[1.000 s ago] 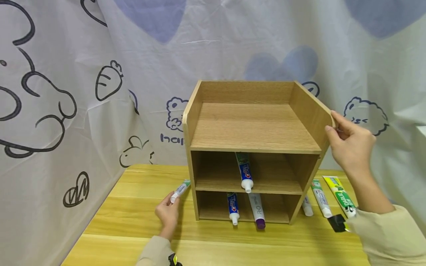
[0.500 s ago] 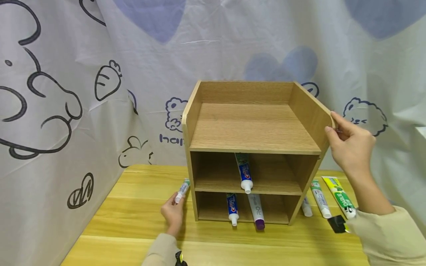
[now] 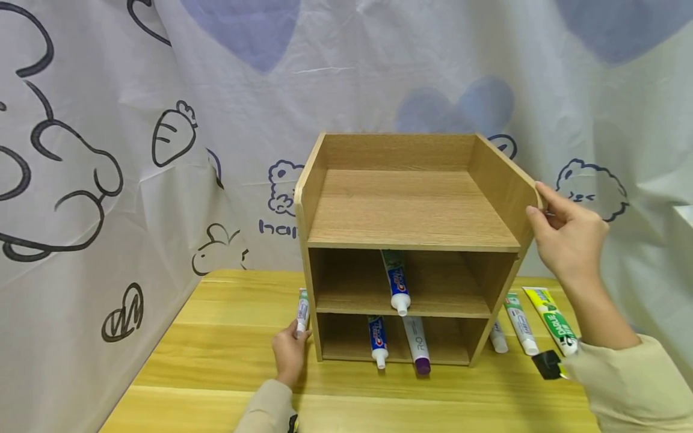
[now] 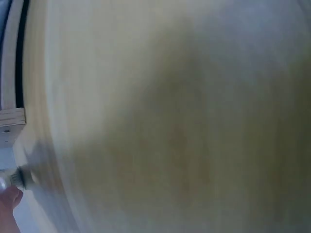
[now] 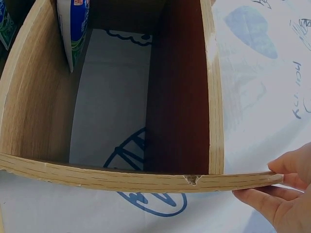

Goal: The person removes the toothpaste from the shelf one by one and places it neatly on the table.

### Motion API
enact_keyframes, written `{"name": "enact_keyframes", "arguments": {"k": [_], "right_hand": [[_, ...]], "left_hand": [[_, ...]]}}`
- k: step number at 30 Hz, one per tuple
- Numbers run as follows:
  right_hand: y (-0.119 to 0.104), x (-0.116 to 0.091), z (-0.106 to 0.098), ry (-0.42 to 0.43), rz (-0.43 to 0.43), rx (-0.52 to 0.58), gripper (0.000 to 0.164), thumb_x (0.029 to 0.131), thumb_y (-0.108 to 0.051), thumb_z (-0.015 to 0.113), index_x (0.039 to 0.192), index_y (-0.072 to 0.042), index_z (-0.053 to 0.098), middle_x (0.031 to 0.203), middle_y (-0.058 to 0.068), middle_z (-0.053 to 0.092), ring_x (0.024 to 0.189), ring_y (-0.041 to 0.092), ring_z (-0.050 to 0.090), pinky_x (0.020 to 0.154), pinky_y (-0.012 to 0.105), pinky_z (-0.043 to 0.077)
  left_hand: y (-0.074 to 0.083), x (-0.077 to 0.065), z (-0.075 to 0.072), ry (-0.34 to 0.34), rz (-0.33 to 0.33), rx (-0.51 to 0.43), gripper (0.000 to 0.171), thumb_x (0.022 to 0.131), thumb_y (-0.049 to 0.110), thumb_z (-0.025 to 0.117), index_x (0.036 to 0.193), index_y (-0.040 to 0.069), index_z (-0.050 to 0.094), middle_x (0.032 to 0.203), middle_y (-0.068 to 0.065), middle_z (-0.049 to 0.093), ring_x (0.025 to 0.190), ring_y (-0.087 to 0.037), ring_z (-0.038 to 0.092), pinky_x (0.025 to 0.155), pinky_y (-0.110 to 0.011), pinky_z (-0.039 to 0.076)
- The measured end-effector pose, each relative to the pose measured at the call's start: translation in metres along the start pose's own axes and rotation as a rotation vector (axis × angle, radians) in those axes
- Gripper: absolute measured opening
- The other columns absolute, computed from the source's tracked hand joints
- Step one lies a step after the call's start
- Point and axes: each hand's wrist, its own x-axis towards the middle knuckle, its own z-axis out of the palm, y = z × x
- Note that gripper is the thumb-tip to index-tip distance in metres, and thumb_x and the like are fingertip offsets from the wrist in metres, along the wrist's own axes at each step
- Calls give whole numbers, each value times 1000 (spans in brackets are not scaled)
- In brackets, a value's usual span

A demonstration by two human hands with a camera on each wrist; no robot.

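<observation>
My left hand [image 3: 289, 356] pinches the white cap end of a green-and-white toothpaste tube [image 3: 302, 311], just outside the left side of a wooden shelf [image 3: 414, 207]. Only a thumb [image 4: 8, 199] and part of that tube appear at the edge of the left wrist view. Up at the right, my right hand [image 3: 574, 240] grips the front edge of the shelf's side panel, thumb on one face and fingers on the other. A blue Crest toothpaste tube [image 3: 399, 282] lies in the middle compartment. Below it are another blue tube [image 3: 378, 338] and a white tube with a purple cap [image 3: 416, 343].
Right of the shelf, on the wooden table [image 3: 216, 337], lie a yellow-green Darlie tube [image 3: 552, 319], a green-and-white tube [image 3: 521, 325] and a partly hidden white-capped tube [image 3: 498, 338]. A printed white curtain [image 3: 243, 120] hangs behind the table.
My left hand has moved right with the toothpaste tube, close to the shelf's left side, and the tube now points more straight away from me. The right hand keeps its hold on the panel.
</observation>
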Motion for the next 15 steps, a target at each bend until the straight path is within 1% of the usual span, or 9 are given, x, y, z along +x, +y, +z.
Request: {"name": "enact_keyframes", "arguments": {"k": [2, 6, 11, 15], "right_hand": [[0, 0, 0, -1, 5, -1, 38, 85, -5, 62, 123, -11, 60, 118, 18, 60, 72, -30, 42, 64, -4, 40], [-1, 0, 0, 0, 8, 6, 38, 85, -5, 61, 123, -11, 60, 118, 18, 60, 71, -31, 42, 64, -4, 40], [-1, 0, 0, -1, 3, 9, 38, 85, -4, 62, 123, -10, 60, 118, 19, 60, 69, -31, 41, 63, -4, 40], [-1, 0, 0, 4, -1, 16, 38, 85, -3, 61, 122, -9, 60, 117, 20, 59, 68, -32, 40, 63, -4, 40]], "left_hand": [[-1, -1, 0, -28, 17, 20, 39, 70, 1, 76, 103, -15, 63, 89, -34, 64, 66, -36, 67, 54, -35, 56], [-4, -2, 1, -57, 41, 48, 38, 70, 2, 75, 102, -15, 63, 86, -32, 66, 65, -34, 66, 53, -34, 56], [-8, -2, 2, -84, 50, 64, 35, 70, 1, 75, 101, -13, 65, 84, -30, 67, 64, -32, 66, 53, -32, 56], [-9, -2, 1, -102, 44, 78, 35, 71, 3, 75, 100, -13, 65, 83, -29, 67, 64, -30, 65, 54, -34, 55]]}}
